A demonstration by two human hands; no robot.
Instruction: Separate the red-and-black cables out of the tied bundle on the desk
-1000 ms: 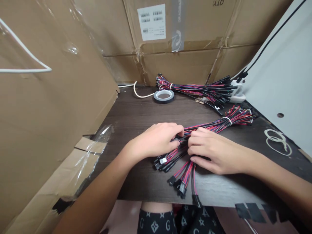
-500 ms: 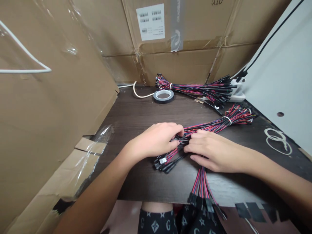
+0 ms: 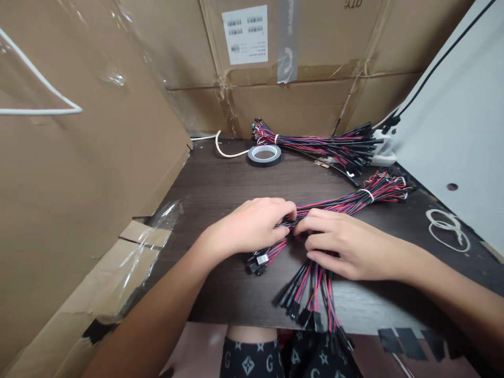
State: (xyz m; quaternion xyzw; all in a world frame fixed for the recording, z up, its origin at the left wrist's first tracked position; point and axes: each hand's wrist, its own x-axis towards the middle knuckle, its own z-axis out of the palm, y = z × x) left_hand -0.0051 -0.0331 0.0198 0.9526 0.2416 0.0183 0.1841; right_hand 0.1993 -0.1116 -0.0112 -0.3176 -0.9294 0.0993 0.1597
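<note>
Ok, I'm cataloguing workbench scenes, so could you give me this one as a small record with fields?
left hand: thumb and fingers around near bundle
right hand: curled over its wires; grip partly hidden
near bundle: white tie near its right end
connector ends: two groups, one beside each hand
far bundle: tied, lying at the table's back
tape roll: flat, by far bundle's left end

Dark brown and wood-grained on the desk [image 3: 220, 181]; black, red and blue through the wire bundle [image 3: 334, 206]; black round a pale core on the tape roll [image 3: 252, 159]; tan over the cardboard [image 3: 291, 107]; black with pale stars and letters on the shorts [image 3: 258, 359].
</note>
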